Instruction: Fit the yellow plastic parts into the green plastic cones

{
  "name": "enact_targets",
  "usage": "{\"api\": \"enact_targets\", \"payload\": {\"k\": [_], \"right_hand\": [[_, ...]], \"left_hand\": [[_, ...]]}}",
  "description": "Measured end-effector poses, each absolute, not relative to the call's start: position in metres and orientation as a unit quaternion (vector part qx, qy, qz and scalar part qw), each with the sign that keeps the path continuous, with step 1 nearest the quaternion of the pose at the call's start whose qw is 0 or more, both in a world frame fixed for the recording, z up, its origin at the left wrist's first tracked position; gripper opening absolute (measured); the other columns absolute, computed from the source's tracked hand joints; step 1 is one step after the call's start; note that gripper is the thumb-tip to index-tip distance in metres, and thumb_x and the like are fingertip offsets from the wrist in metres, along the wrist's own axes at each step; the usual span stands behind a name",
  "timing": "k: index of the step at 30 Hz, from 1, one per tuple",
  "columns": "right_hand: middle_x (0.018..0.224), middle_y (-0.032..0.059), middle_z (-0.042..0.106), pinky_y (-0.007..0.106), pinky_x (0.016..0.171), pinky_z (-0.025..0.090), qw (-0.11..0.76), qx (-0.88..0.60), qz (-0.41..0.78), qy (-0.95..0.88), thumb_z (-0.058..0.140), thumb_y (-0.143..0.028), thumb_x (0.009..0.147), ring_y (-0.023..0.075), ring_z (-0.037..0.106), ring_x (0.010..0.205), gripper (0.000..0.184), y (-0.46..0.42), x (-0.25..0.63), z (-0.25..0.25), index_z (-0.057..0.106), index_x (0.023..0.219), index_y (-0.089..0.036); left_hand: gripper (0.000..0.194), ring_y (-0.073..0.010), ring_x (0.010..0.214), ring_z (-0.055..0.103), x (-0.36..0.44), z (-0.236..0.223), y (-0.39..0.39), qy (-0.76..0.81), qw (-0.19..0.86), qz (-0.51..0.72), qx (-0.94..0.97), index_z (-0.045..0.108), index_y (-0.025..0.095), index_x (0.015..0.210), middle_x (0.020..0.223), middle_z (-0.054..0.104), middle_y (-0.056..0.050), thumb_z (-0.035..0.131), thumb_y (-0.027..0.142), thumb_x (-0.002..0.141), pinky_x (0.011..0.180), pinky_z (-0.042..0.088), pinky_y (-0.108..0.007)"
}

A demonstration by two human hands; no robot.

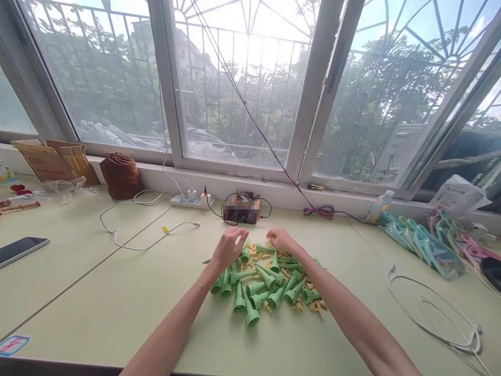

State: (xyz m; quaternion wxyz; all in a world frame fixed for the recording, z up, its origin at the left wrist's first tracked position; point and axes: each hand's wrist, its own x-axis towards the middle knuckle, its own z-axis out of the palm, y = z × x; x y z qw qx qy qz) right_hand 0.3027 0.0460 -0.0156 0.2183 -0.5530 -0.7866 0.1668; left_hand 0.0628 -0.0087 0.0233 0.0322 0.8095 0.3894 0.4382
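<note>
A pile of green plastic cone-shaped nozzles [268,277] lies on the table in front of me, mixed with small yellow plastic pieces [260,253]. At its far left edge is my left hand [229,246], thumb and fingers curled together just above a green nozzle [245,255]. My right hand [282,239] hovers over the far side of the pile, its fingers bent inward near some yellow pieces. Whatever either hand holds, if anything, is too small or hidden to make out. Most nozzles lie on their sides with their wide open ends toward me.
Behind the pile stands a small box with dark cables [240,211], beside a power strip [191,199]. A white cable [129,248] and a phone [23,250] lie left. To the right are a coiled white cable [430,329], teal plastic hangers [426,243] and a bottle [379,206].
</note>
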Motion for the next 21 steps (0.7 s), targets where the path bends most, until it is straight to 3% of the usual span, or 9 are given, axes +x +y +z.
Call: {"api": "enact_targets", "payload": {"k": [6,15,21], "right_hand": [[0.080,0.0036,0.069,0.020,0.064,0.040,0.182,-0.554,0.179,-0.792,0.050,-0.007,0.081,0.0137,0.058,0.070,0.027,0.037,0.302,-0.009,0.071,0.094,-0.016],[0.082,0.0061,0.069,0.021,0.060,0.037,0.151,-0.576,0.172,-0.785,0.056,-0.012,0.083,0.0149,0.057,0.072,0.015,0.029,0.296,0.002,0.070,0.086,-0.014],[0.085,0.0046,0.068,0.019,0.061,0.038,0.146,-0.578,0.171,-0.785,0.054,-0.014,0.087,0.0129,0.057,0.070,0.017,0.024,0.287,0.009,0.067,0.098,-0.015]], "left_hand": [[0.029,-0.0228,0.086,0.062,0.065,0.024,-0.010,0.389,0.037,0.436,0.811,0.065,0.019,0.086,0.087,0.070,-0.006,0.043,0.032,0.097,0.079,0.048,-0.035],[0.031,-0.0224,0.085,0.062,0.067,0.024,-0.012,0.389,0.041,0.428,0.814,0.066,0.018,0.085,0.086,0.070,-0.006,0.042,0.033,0.097,0.078,0.048,-0.035],[0.030,-0.0228,0.087,0.063,0.066,0.021,-0.011,0.388,0.043,0.429,0.815,0.067,0.020,0.086,0.087,0.071,-0.005,0.043,0.034,0.097,0.078,0.049,-0.035]]}}
